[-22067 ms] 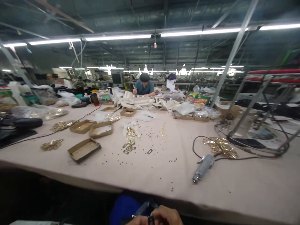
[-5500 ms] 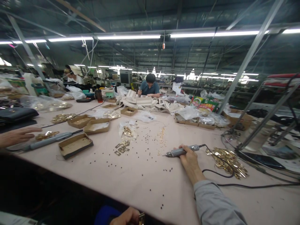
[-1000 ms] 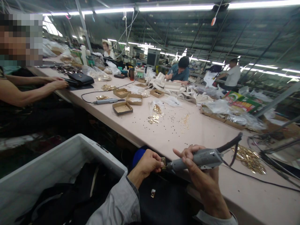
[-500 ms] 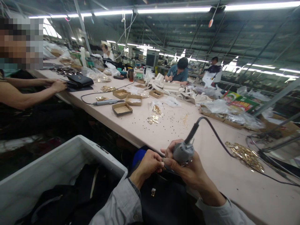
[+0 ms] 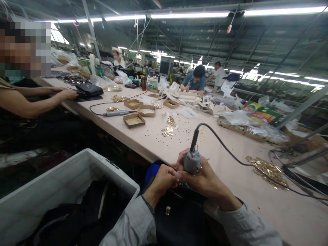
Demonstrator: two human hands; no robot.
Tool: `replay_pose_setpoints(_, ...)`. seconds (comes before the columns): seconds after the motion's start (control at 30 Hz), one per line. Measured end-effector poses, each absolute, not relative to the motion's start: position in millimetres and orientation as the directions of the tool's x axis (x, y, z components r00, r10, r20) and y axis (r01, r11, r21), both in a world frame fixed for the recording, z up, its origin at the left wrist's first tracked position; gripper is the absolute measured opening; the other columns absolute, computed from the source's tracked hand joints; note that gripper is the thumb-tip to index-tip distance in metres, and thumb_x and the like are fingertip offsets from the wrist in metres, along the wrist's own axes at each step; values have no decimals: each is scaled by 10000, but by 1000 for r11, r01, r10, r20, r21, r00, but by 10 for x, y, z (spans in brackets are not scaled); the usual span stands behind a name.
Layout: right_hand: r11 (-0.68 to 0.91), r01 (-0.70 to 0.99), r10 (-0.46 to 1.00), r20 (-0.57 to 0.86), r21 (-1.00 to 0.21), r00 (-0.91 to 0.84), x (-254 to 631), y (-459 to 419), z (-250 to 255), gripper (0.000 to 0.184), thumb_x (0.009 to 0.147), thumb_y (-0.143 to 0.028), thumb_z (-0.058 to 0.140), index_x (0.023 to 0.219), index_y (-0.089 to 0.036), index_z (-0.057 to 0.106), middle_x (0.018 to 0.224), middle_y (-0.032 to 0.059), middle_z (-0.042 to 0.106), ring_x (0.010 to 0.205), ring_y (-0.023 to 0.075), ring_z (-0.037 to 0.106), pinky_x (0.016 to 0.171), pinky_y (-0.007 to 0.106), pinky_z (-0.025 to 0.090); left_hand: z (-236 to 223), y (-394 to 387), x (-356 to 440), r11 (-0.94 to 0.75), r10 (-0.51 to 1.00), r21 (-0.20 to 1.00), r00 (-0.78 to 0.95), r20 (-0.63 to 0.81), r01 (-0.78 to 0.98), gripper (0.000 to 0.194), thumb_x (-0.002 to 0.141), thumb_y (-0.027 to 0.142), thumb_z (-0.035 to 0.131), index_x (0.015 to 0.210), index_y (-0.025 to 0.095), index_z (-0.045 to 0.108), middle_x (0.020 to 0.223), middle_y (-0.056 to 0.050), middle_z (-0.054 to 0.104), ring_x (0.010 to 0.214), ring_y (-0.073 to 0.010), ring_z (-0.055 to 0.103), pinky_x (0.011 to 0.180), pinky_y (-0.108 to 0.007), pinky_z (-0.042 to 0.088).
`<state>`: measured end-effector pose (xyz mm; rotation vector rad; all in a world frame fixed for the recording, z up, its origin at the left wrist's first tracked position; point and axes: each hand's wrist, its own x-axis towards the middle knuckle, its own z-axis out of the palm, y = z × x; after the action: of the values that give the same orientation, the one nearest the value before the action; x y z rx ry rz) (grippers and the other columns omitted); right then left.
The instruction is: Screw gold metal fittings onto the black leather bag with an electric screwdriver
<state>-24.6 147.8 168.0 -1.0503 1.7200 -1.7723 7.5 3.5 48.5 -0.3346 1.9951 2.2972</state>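
Note:
My right hand (image 5: 202, 176) is wrapped round a grey corded electric screwdriver (image 5: 192, 162), its cable end pointing up and its tip hidden below my fingers. Close against it, my left hand (image 5: 164, 179) is closed in a pinch; what lies between the fingertips is too small and covered to make out. A glint of metal shows just under the meeting fingers. Below both hands a black leather-like bag (image 5: 184, 222) lies on my lap, with a small gold clasp (image 5: 167, 210) on its surface.
A white crate (image 5: 64, 171) with black pieces stands at left. On the long table (image 5: 230, 191) lie gold hardware (image 5: 268, 171), small cardboard trays (image 5: 134, 120), scattered tiny parts and another electric screwdriver (image 5: 116, 113). A co-worker's hands (image 5: 64, 94) handle a black bag (image 5: 89, 89).
My right hand has tipped the screwdriver more upright and shifted it slightly left. The small metal piece seen between my fingertips is now mostly covered. A person in white has appeared in the background.

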Motion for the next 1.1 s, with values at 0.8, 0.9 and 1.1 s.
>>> replay_pose_setpoints(0.8,-94,-171,-782,179,-981,-598,-246,1533,1662,351,752,-338,899,929,-218,620,746,-39,599,643,145,570,622,292,521,417,156,51,-213,-181,958,-956,-231,-191,211,600,231,720,454,164,582,412,-5,529,396,-111,436,425,-252,292)
replay_pose_setpoints(0.9,-76,-211,-812,183,-975,-554,-238,1552,1685,376,724,-371,918,904,-211,629,749,-35,605,655,143,565,647,294,530,435,161,62,-225,-170,957,-960,-223,-182,163,585,214,722,485,156,608,467,-2,563,443,-109,451,450,-250,316)
replay_pose_setpoints(1.1,-93,-267,-864,211,-959,-457,-274,1628,1698,425,633,-319,986,841,-182,643,693,-54,576,658,125,531,823,344,545,483,172,86,-229,-152,954,-961,-232,-194,137,547,202,732,496,162,610,499,13,566,493,-118,467,483,-254,332)
